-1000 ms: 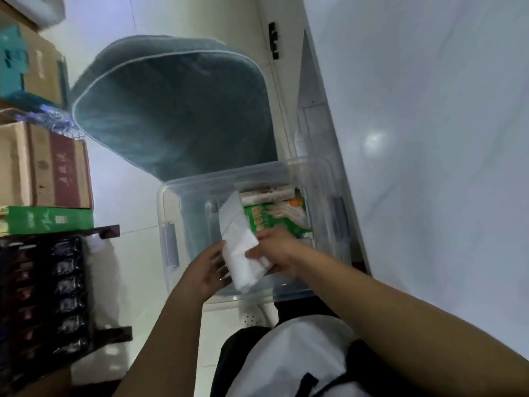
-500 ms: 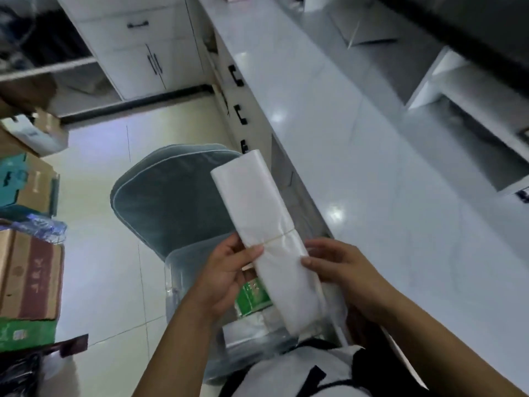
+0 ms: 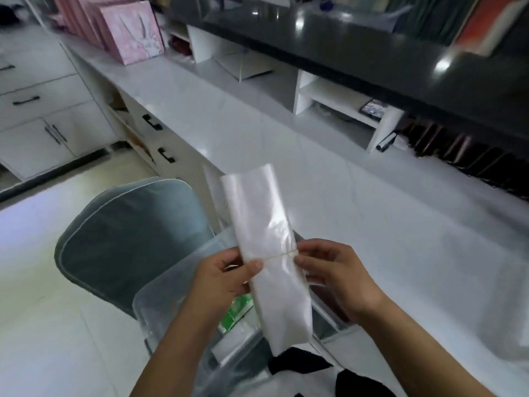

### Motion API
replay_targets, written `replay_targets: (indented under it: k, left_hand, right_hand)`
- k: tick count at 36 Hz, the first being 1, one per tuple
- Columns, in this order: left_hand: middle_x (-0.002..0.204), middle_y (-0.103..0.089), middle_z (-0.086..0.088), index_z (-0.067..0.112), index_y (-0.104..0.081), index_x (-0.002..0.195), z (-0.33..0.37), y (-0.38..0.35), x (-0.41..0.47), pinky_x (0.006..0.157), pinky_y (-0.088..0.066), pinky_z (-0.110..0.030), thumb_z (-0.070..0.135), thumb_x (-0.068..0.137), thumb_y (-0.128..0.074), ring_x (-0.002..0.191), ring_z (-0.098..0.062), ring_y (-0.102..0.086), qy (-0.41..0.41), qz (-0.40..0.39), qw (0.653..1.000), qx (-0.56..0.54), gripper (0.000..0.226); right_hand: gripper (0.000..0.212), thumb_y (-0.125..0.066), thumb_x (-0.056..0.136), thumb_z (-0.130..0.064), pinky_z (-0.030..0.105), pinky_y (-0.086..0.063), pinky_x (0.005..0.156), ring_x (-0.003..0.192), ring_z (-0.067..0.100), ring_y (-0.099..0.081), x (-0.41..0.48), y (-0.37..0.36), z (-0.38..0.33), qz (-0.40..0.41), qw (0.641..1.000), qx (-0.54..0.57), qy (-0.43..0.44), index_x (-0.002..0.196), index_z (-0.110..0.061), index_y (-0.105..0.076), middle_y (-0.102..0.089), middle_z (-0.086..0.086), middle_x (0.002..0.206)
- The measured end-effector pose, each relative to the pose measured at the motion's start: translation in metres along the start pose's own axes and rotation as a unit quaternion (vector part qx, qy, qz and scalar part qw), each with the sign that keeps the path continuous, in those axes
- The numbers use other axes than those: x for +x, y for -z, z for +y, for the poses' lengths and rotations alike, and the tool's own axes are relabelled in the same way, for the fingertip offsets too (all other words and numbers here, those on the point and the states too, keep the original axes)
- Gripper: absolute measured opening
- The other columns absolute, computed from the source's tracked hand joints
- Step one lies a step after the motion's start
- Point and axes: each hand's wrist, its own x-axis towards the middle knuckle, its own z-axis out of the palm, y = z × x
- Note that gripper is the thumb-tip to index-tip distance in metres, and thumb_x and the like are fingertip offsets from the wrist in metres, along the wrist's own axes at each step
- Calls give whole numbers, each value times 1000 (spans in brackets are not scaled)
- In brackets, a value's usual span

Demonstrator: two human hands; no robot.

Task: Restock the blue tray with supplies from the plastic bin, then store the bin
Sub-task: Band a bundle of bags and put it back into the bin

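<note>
A long bundle of clear plastic bags (image 3: 266, 233), tied round its middle with a thin band, is held upright in front of me. My left hand (image 3: 226, 276) grips its left edge with the thumb on the front. My right hand (image 3: 332, 270) pinches its right edge at the band. Below them the clear plastic bin (image 3: 160, 299) stands on the floor, with a green packet (image 3: 236, 312) lying inside. No blue tray is in view.
A white counter (image 3: 329, 179) runs along my right, with open cubbies (image 3: 332, 104) and a dark upper shelf (image 3: 372, 47) behind it. A grey-green chair seat (image 3: 128, 236) sits left of the bin. Pink gift bags (image 3: 126, 30) stand at the counter's far end. White drawers (image 3: 40, 104) line the back left.
Both hands lifted the bag bundle out of the bin to chest height. My view rose from the floor to the counter and shelves.
</note>
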Motion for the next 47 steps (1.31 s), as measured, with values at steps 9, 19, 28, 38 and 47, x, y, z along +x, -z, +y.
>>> replay_targets:
  k: [9,19,28,38,47]
  left_hand:
    - [93,-78,-12,16,-79,97,-27,-77,-48,70,-63,-39,10,82,-73,83,-24,-75,0,-160,987,7,18]
    - [95,-79,-6,28,-79,101,-67,-152,-117,65,-57,-26,35,68,-83,83,-20,-75,26,-284,958,19,34]
    - [102,-78,-3,30,-78,102,-80,-190,-137,74,-59,-37,37,68,-78,92,-22,-75,29,-278,959,50,35]
    - [110,-76,-6,25,-75,110,-107,-305,-159,72,-59,-34,37,75,-77,100,-24,-73,2,-290,955,61,37]
    - [111,-74,1,53,-49,130,-146,-416,-190,67,-62,-42,29,87,-68,96,-20,-73,-20,-350,920,177,53]
  right_hand:
    - [16,-68,87,-8,25,-52,66,77,22,-67,-132,49,15,148,989,10,-9,98,-16,-77,-75,9,91]
    - [31,-64,87,7,32,-58,74,84,24,-71,-262,86,38,288,957,10,-17,99,-18,-78,-73,16,95]
    - [24,-71,84,2,28,-58,71,79,18,-67,-278,121,50,302,953,33,17,99,-16,-77,-70,8,86]
    - [28,-71,84,-1,47,-58,82,84,21,-66,-325,236,45,298,951,64,53,107,-17,-75,-67,8,91]
    - [26,-74,83,-6,32,-55,66,76,17,-64,-365,356,48,302,951,40,52,98,-26,-77,-68,0,86]
